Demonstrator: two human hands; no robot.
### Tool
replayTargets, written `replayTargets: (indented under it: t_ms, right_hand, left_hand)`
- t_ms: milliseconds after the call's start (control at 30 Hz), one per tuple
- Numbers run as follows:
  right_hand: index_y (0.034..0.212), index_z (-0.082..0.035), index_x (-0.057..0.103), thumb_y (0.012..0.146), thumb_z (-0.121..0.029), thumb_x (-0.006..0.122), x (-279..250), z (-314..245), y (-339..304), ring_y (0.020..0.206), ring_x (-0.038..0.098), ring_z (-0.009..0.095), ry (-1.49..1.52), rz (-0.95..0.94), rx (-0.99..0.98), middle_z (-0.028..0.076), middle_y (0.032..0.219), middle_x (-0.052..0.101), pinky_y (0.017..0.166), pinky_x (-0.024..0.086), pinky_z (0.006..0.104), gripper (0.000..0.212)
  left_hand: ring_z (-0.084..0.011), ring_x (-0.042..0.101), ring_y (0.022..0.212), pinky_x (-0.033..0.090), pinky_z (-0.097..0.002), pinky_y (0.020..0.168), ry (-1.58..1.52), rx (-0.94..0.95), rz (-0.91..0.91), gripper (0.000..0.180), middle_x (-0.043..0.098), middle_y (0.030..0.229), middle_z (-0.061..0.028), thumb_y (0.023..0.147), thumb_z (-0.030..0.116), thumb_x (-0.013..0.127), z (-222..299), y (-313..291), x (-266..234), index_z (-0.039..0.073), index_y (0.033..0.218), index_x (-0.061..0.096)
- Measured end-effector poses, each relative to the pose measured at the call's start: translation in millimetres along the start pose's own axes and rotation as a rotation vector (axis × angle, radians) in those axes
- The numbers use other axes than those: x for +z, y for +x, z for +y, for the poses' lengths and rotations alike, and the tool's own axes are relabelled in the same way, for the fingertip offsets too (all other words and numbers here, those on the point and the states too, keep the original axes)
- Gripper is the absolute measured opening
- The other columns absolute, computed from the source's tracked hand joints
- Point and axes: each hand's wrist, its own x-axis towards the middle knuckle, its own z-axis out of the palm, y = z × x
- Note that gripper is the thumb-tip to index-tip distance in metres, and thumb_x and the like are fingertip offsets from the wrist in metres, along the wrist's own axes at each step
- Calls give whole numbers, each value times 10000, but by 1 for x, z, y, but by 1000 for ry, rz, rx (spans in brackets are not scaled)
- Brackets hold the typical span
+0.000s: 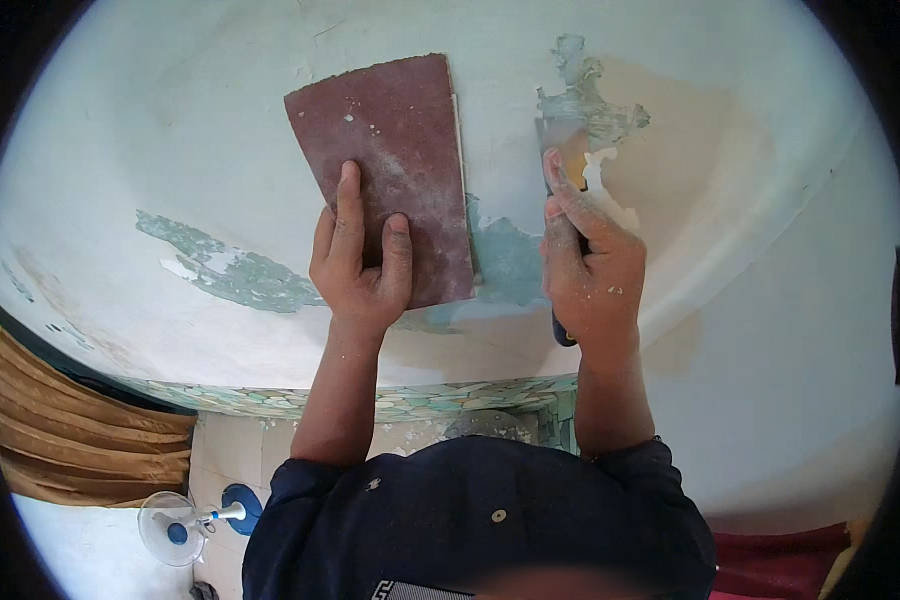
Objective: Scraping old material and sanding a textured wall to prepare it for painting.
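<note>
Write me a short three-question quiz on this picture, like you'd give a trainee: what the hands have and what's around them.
1. Multiple choice: what colour is the face of the sheet that the left hand touches? A) green, B) maroon, C) yellow.
2. True or false: the right hand holds a scraper.
3. Short answer: which household appliance shows near the brown curtain, at the picture's lower left?

Key: 1. B. 2. True. 3. A fan.

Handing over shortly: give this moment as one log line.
left hand: on reddish-brown sheet | right hand: gripping scraper | wall: pale, green patches
</note>
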Motion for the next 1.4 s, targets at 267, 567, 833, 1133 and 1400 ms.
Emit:
replayTargets:
  t_ms: [267,567,833,1133,1400]
  right_hand:
    - [1361,-128,617,967,13,547,5,-13,14,549,429,30,-4,-5,31,-20,747,561,462,376,206,425]
    - [1356,-104,617,963,35,536,10,-21,29,559,443,31,-69,8,-87,-21,793,583,479,389,200,425]
    - [1350,-114,625,974,7,549,20,-8,13,532,443,27,27,33,-52,-11,753,569,451,372,215,403]
    - [1275,-104,671,881,36,605,25,-17,15,654,674,244,-6,52,67,190,917,714,618,502,282,423]
    - [1356,-119,621,967,9,553,25,-37,37,546,410,26,7,20,-9,-35,683,488,474,364,206,416]
  left_hand:
    - [-199,556,726,462,-277,632,-5,-30,-13,565,635,890,-143,865,73,679,2,1,-2,-80,1384,517]
    - [-205,560,729,463,-280,630,-17,-41,-4,567,647,915,-157,865,70,679,1,1,0,-75,1389,516]
    - [-204,555,723,457,-280,622,-23,-5,-10,559,647,904,-160,874,85,684,-3,1,-1,-87,1379,518]
    - [-198,543,701,442,-273,606,-50,-31,-13,548,638,872,-147,878,98,685,-6,-2,-4,-97,1365,527]
    - [-210,574,713,466,-284,619,-75,-19,-6,559,656,914,-170,859,77,681,-4,0,-3,-87,1372,528]
